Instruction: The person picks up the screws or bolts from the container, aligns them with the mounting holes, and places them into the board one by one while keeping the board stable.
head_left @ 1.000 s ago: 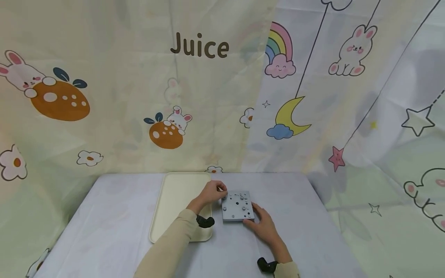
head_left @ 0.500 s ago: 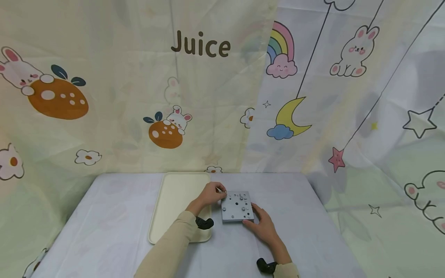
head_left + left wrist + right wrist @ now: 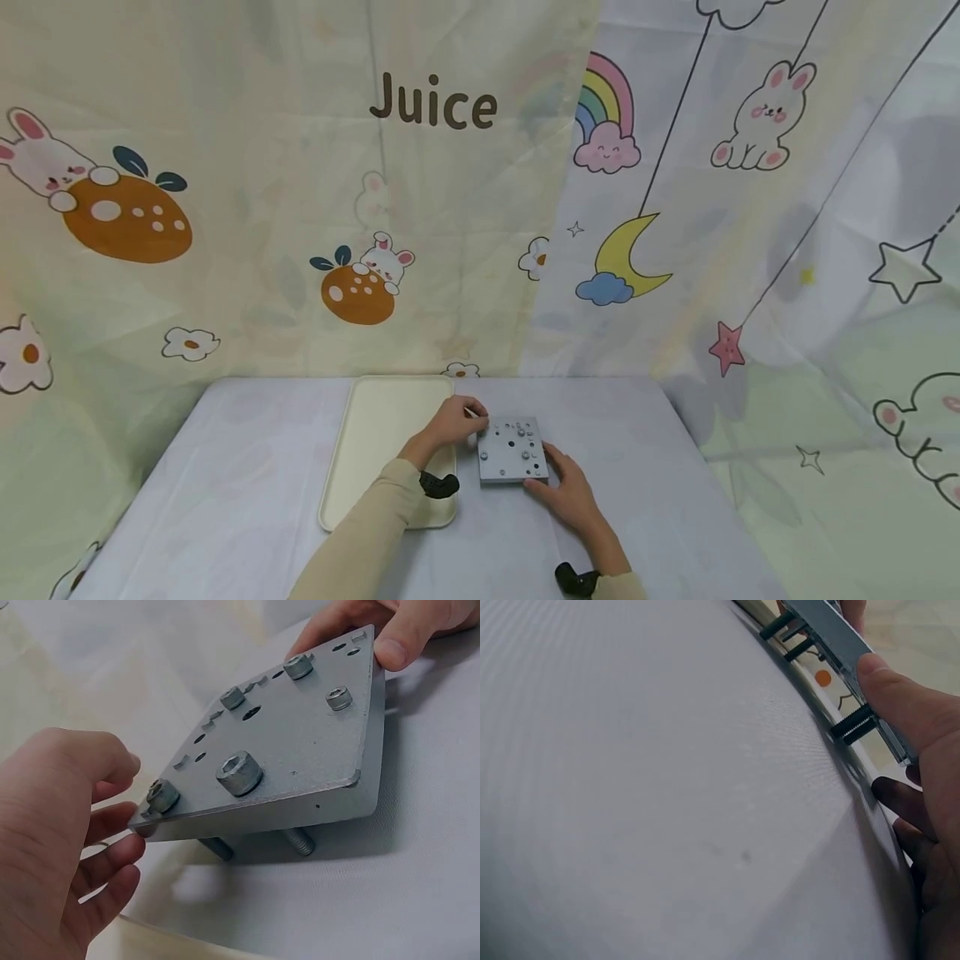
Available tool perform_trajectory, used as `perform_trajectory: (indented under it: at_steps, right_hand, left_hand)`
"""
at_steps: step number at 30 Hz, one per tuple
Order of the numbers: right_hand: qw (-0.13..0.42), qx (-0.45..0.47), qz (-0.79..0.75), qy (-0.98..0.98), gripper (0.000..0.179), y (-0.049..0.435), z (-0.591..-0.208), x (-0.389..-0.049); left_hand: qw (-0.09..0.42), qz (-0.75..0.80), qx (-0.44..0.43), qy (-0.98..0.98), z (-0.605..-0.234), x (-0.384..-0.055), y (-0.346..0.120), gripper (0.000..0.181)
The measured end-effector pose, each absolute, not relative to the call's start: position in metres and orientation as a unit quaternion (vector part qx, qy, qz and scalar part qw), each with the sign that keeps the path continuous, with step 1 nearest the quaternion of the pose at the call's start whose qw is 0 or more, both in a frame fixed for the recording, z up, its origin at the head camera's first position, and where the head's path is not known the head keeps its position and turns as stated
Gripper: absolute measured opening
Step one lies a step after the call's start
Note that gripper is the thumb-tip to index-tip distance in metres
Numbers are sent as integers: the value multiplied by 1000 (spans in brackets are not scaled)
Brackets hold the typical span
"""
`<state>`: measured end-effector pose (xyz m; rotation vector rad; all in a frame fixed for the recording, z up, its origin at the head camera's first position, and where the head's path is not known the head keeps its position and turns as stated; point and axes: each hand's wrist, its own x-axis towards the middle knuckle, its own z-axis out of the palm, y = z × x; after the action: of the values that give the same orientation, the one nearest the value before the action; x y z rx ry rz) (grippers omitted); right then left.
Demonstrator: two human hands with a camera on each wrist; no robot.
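Note:
A grey metal plate [image 3: 511,457], studded with several socket-head screws [image 3: 240,773], stands raised on the table, its screw shanks [image 3: 298,841] poking out below. My left hand [image 3: 454,421] is at the plate's far left corner, its fingers curled about the corner beside a corner screw [image 3: 163,796]. In the left wrist view, lower fingertips meet the corner's edge. At the near right corner my right hand [image 3: 567,492] grips the plate, thumb [image 3: 879,679] on the near edge and fingers round the right side. Part of the far left corner is hidden by my left hand.
A cream tray [image 3: 341,471] lies left of the plate, under my left forearm. White cloth [image 3: 645,442] covers the table, and a printed curtain [image 3: 465,208] hangs behind its far edge. Black wrist devices [image 3: 576,579] sit on both wrists.
The head view has shifted slightly. Both hands keep nearly the same places at the plate, the left one dipping a touch over its corner.

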<state>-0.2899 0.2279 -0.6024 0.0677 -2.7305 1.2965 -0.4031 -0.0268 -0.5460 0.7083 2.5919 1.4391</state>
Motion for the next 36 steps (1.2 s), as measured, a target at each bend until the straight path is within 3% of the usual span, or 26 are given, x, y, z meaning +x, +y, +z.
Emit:
perform_trajectory:
  at_steps: [9, 18, 24, 29, 36]
  right_hand:
    - [60, 19, 415, -908, 90, 226, -599, -289]
    - [43, -5, 407, -912, 94, 231, -605, -277]
    - [48, 7, 419, -907, 95, 228, -603, -277]
    - [39, -3, 416, -908, 96, 224, -604, -279]
    - [43, 6, 417, -908, 96, 224, -601, -284]
  left_hand:
    - [15, 471, 224, 853, -543, -385, -49, 11]
    - [8, 470, 251, 846, -556, -331, -98, 12]
    - [-21, 443, 217, 869, -554, -298, -152, 11]
    - [-8, 438, 183, 880, -555, -278, -190, 13]
    - [-21, 448, 165, 879, -564, -269, -209, 12]
